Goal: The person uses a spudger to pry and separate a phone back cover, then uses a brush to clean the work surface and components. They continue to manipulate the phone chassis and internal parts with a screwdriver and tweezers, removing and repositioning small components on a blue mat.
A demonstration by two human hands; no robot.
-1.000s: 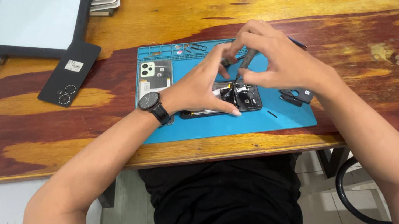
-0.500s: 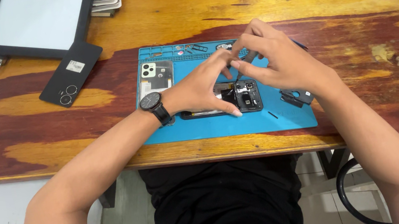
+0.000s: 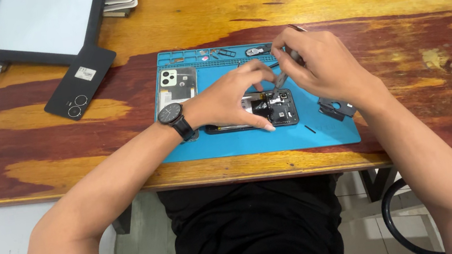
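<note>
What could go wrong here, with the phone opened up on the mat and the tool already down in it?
1. The right hand holds a thin tool with its tip in the opened phone; a slip could scratch exposed parts.
2. The left hand only presses the phone onto the blue mat, so it might slide.
3. A small black part lies loose by the right wrist and could get swept off the mat.
</note>
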